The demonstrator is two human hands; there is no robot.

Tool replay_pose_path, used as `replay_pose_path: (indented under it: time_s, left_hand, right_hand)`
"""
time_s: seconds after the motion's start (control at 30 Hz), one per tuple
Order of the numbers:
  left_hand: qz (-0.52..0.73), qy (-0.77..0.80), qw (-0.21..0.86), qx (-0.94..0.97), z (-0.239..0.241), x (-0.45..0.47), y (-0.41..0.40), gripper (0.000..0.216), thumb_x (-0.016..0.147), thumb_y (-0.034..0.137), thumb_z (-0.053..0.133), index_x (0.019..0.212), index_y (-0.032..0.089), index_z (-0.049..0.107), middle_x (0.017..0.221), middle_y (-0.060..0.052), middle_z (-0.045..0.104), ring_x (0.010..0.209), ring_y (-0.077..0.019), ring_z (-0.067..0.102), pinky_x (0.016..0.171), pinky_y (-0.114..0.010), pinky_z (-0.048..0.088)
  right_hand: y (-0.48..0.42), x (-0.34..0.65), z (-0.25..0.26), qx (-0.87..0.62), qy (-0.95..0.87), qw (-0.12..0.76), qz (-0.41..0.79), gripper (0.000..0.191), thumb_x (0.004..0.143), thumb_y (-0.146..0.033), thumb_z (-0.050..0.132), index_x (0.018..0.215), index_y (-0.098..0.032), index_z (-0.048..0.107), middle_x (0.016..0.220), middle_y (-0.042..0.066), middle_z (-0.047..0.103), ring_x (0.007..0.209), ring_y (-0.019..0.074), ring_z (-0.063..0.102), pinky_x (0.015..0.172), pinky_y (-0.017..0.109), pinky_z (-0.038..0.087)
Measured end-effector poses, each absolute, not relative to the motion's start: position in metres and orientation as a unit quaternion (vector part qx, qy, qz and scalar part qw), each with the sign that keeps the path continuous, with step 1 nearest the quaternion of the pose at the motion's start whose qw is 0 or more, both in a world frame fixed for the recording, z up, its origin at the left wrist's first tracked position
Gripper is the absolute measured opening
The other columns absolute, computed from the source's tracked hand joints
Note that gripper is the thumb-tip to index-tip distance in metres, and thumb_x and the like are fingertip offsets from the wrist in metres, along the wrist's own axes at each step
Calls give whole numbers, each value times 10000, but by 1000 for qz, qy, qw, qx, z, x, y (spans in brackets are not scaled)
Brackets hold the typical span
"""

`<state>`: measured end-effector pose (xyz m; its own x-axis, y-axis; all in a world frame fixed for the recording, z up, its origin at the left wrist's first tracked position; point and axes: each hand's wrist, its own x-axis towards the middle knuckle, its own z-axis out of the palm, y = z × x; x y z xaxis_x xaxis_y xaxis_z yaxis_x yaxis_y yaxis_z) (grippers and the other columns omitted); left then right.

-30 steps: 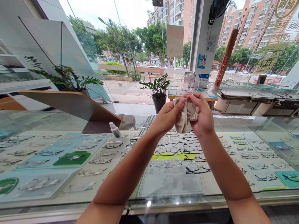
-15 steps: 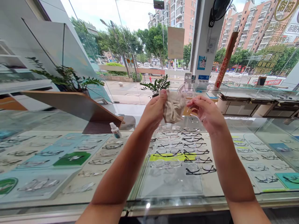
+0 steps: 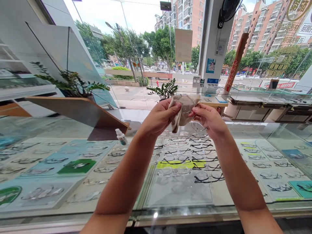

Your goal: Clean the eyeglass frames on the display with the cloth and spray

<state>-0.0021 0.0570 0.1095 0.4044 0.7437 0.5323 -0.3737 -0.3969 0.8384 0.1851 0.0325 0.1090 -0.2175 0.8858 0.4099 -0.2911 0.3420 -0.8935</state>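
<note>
My left hand (image 3: pixel 161 117) is closed on a crumpled beige cloth (image 3: pixel 187 107), thumb pressed against its front. In my right hand (image 3: pixel 211 119) is a pair of thin, clear-rimmed eyeglasses (image 3: pixel 198 127), pinched between the fingers. One part of the eyeglasses lies against the cloth, while another hangs below the right fingers. Both hands are raised above a glass display counter (image 3: pixel 179 195). The cloth and fingers hide part of the frame. A small white spray bottle (image 3: pixel 121 137) stands on the counter, left of my hands.
Inside the counter lie rows of eyeglasses, including a black pair (image 3: pixel 209 177). A slanted wooden board (image 3: pixel 80 110) rises at the left, with a potted plant (image 3: pixel 70 84) behind it. Another plant (image 3: pixel 163 89) stands beyond my hands, before the window. More glass counters (image 3: pixel 258 97) line the right.
My hands have come closer together, the right moving left toward the cloth. The cloth has been turned and now meets the eyeglasses, which were apart from it to the right.
</note>
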Motion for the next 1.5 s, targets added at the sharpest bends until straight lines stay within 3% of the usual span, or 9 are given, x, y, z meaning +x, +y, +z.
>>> replay_pose_path:
  time_s: [0.33, 0.7, 0.93, 1.3, 1.5]
  left_hand:
    - [524, 126, 565, 625, 108, 2, 57, 319, 730, 294, 937, 947, 168, 739, 834, -49, 745, 733, -160, 703, 736, -286, 593]
    - [635, 175, 490, 572, 105, 15, 58, 461, 759, 577, 880, 734, 158, 691, 615, 0, 663, 502, -85, 580, 480, -190, 463]
    - [597, 203, 508, 587, 108, 8, 52, 471, 759, 606, 861, 777, 160, 708, 621, -14, 685, 530, -126, 636, 522, -230, 533]
    - [536, 129, 556, 623, 112, 0, 51, 354, 695, 297, 952, 924, 154, 724, 784, -21, 745, 651, -140, 699, 617, -228, 590]
    - [561, 108, 553, 606, 105, 12, 52, 361, 710, 273, 937, 955, 173, 693, 783, -8, 732, 616, -123, 679, 602, -222, 587]
  right_hand:
    - [31, 179, 107, -230, -575, 561, 549, 208, 739, -392, 858, 783, -221, 748, 776, 12, 736, 782, 166, 654, 802, 345, 549]
    - [27, 178, 109, -257, -606, 535, 530, 223, 751, -414, 842, 842, -234, 745, 844, 18, 750, 855, 178, 639, 850, 354, 508]
    - [26, 180, 111, -260, -626, 506, 534, 161, 778, -351, 790, 826, -221, 707, 811, 41, 704, 849, 198, 617, 818, 373, 479]
    - [31, 181, 108, -218, -575, 515, 597, 206, 761, -348, 825, 778, -201, 682, 780, 20, 687, 771, 148, 590, 762, 320, 476]
    - [30, 180, 107, -205, -563, 518, 611, 150, 791, -309, 811, 819, -191, 723, 799, 17, 687, 765, 131, 586, 722, 289, 479]
